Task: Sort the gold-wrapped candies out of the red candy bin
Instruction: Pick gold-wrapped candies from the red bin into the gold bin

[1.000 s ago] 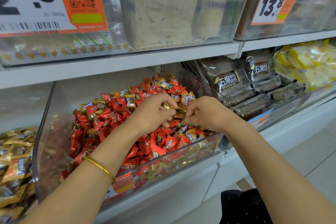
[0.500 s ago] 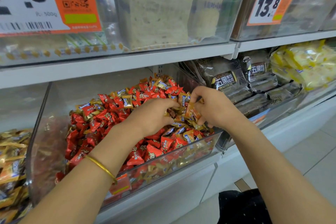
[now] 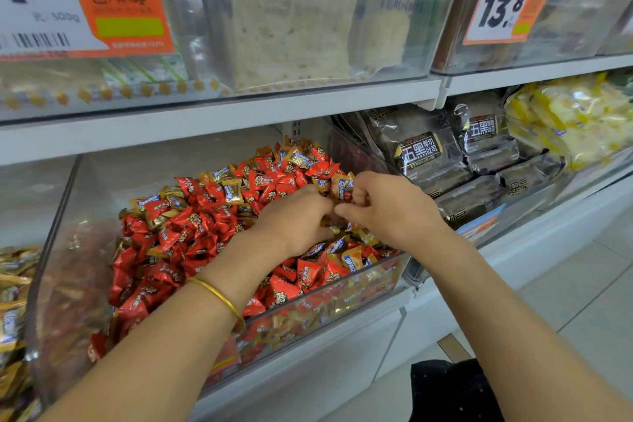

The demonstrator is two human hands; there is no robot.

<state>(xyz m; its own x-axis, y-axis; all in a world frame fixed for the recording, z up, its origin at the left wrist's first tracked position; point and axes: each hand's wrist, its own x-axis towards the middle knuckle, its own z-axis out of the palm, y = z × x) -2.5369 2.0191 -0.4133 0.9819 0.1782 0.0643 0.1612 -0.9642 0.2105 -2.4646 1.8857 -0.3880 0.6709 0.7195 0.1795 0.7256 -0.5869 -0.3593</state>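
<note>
A clear plastic bin [image 3: 61, 250] on the lower shelf holds a heap of red-wrapped candies [image 3: 191, 233] with gold-wrapped candies [image 3: 233, 190] mixed in. Both hands are over the right side of the heap, close together. My left hand [image 3: 294, 219], with a gold bangle on its wrist, has its fingers curled round several gold candies, mostly hidden under the hand. My right hand [image 3: 390, 209] pinches a gold candy [image 3: 342, 188] at the fingertips beside the left hand.
A neighbouring bin [image 3: 13, 312] at the far left holds gold-wrapped candies. To the right lie dark bread packs [image 3: 424, 154] and yellow packs [image 3: 575, 116]. The upper shelf [image 3: 239, 113] with price tags overhangs the bin. Grey floor tiles lie at lower right.
My right hand has lifted a gold candy from the heap and brought it toward the left hand. The left hand stayed curled over the candies. The camera drifted slightly.
</note>
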